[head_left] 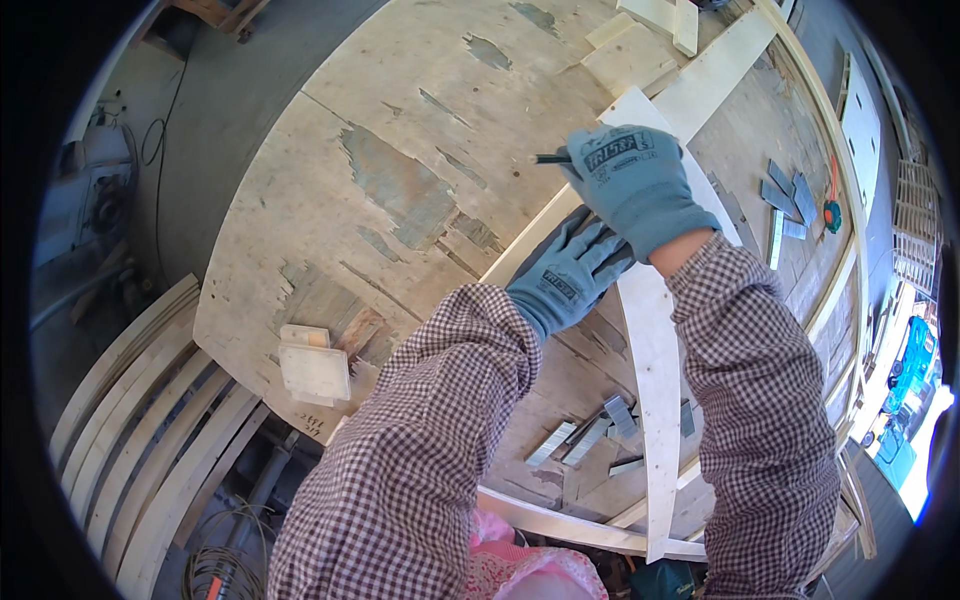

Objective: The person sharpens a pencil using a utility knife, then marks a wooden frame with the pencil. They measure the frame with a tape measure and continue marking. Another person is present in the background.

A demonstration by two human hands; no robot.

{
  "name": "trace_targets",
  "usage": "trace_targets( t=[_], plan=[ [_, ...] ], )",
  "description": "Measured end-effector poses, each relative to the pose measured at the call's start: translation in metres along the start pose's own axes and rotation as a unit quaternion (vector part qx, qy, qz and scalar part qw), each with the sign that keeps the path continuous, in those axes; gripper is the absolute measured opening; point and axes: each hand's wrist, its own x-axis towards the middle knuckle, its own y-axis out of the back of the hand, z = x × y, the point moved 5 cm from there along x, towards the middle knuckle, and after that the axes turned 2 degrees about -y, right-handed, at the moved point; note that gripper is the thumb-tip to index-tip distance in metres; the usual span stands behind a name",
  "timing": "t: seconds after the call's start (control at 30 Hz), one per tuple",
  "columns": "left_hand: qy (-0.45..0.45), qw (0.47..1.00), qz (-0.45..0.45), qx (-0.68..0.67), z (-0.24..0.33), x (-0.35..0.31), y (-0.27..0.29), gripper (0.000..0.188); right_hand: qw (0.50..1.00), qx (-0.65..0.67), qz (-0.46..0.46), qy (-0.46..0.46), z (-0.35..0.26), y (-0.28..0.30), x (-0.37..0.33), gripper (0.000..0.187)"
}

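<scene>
My right hand (635, 185), in a blue-grey work glove, is closed round a dark pencil (547, 158) whose end points left. Just below it, my left hand (562, 280) wears the same kind of glove. Its fingers are stretched out and rest on a straight pale wooden strip (520, 248) and the dark area beside it. A long curved pale board (648, 400) passes under my right wrist and runs toward me. These pieces lie on a large worn plywood table (290, 180) with peeled patches. The pencil's other end is hidden in my glove.
Grey staple strips (590, 440) lie near my forearms, and more staple strips (797, 195) at right beside a teal, orange-strapped tool (832, 215). Small wood blocks (315, 372) sit at left. Curved wooden ribs (150, 450) stand off the table's left edge; a machine (95, 195) is beyond.
</scene>
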Motion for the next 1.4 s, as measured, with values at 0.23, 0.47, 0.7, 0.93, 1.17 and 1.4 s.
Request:
trace_targets(
  t=[0.23, 0.47, 0.7, 0.93, 1.17, 1.4],
  plan=[
    [0.016, 0.999, 0.035, -0.019, -0.007, -0.002, 0.006, 0.052, 0.779, 0.581, 0.157, -0.176, 0.045, 0.028, -0.048, 0.023],
    [0.012, 0.998, 0.042, -0.043, -0.002, 0.000, 0.022, 0.060, 0.719, 0.530, 0.230, -0.387, 0.015, -0.100, -0.297, 0.049],
    [0.008, 0.998, -0.031, -0.046, 0.003, 0.000, 0.030, 0.075, 0.844, 0.266, 0.029, -0.464, -0.041, -0.149, -0.404, 0.100],
    [-0.126, 0.982, -0.105, 0.094, 0.033, -0.026, 0.162, 0.086, 0.876, 0.240, 0.057, -0.414, -0.062, -0.086, -0.410, 0.083],
    [-0.131, 0.977, -0.059, 0.159, 0.055, -0.154, 0.262, 0.073, 0.908, 0.302, 0.059, -0.286, -0.184, 0.025, -0.441, 0.088],
    [-0.008, 0.986, 0.061, 0.154, 0.062, -0.323, 0.324, 0.061, 0.916, 0.330, 0.094, -0.208, -0.270, 0.096, -0.451, 0.081]
  ],
)
